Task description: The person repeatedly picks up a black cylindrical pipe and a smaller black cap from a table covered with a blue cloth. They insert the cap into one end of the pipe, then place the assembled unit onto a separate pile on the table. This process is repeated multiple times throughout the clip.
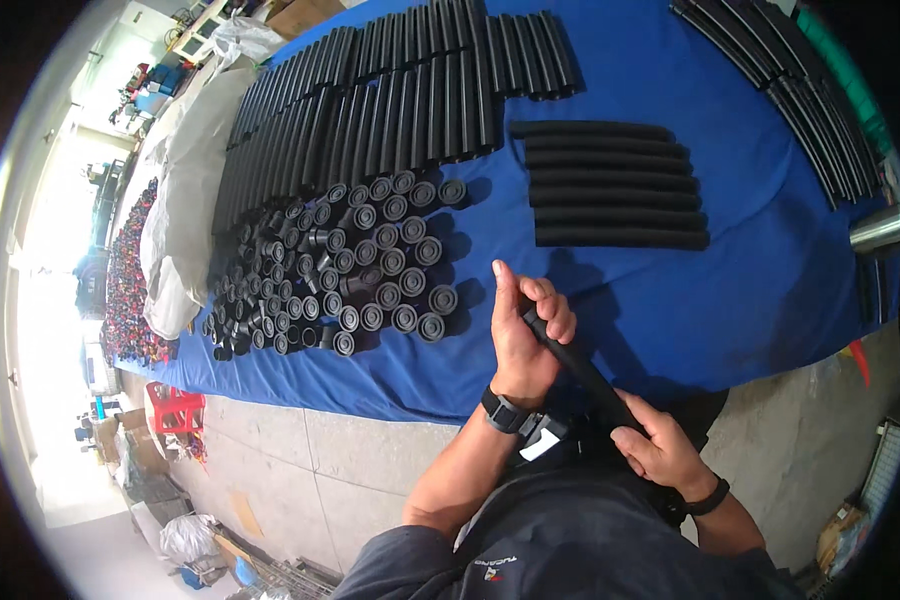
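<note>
A matte black tube (592,383) slants in front of my body, its upper end toward the table. Around that upper end curl the fingers of my left hand (530,340), thumb pointing up. My right hand (660,447) is closed on the lower part of the same tube. Just beyond my hands, several similar black tubes (615,187) lie side by side on a blue cloth (490,385). To the left of them stand many small round black caps (392,262) with ringed tops, some tipped on their sides.
Rows of black tubes (400,110) cover the table's far left. Thinner black rods (785,85) lie at the far right, near a metal cylinder (882,230). A pale sheet (180,200) hangs along the left side. On the floor at left is a red plastic stool (175,408).
</note>
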Available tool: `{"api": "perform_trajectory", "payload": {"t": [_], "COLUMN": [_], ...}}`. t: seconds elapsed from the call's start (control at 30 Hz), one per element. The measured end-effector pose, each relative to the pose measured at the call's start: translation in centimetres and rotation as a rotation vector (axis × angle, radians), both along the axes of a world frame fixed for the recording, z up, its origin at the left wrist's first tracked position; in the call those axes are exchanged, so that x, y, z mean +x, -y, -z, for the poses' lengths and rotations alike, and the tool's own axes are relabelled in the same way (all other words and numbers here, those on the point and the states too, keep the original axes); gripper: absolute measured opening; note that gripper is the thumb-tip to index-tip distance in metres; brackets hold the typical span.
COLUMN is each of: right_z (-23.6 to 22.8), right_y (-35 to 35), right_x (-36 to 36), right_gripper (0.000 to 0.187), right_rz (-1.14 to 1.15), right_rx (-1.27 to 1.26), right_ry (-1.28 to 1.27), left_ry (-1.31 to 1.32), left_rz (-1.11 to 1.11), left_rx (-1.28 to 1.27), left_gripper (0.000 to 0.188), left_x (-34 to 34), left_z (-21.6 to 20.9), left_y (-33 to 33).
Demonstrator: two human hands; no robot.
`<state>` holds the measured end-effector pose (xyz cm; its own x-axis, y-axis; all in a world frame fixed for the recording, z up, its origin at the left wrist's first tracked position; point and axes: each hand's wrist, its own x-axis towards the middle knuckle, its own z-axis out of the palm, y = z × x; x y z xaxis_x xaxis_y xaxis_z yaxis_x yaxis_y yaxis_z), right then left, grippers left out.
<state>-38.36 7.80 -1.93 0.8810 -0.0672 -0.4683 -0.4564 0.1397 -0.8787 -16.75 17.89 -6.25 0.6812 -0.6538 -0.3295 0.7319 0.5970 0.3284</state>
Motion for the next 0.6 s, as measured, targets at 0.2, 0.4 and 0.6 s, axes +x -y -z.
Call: {"api": "perform_trajectory", "payload": {"t": [0.2,0.4,0.6], "right_z": [-0.4,-0.1,-1.2], "right_y": [0.7,2.2,2.8], "right_x": [0.0,-0.4,0.0], "right_gripper": [0.054,0.051,0.050], "right_rz": [0.011,-0.023,0.044], "right_rx": [-0.152,-0.194,0.453], "right_ry": [0.076,0.075,-0.123], "left_ry": [0.889,0.775,0.704], "left_rz": [0.258,0.548,0.359], "left_rx": [0.360,0.619,0.495], "left_gripper": [0.042,0.022,0.018], "left_x": [1.9,2.7,2.5], "left_z": [-0.4,-3.2,-0.9], "left_y": [-2.7,-3.3,-3.7]}}
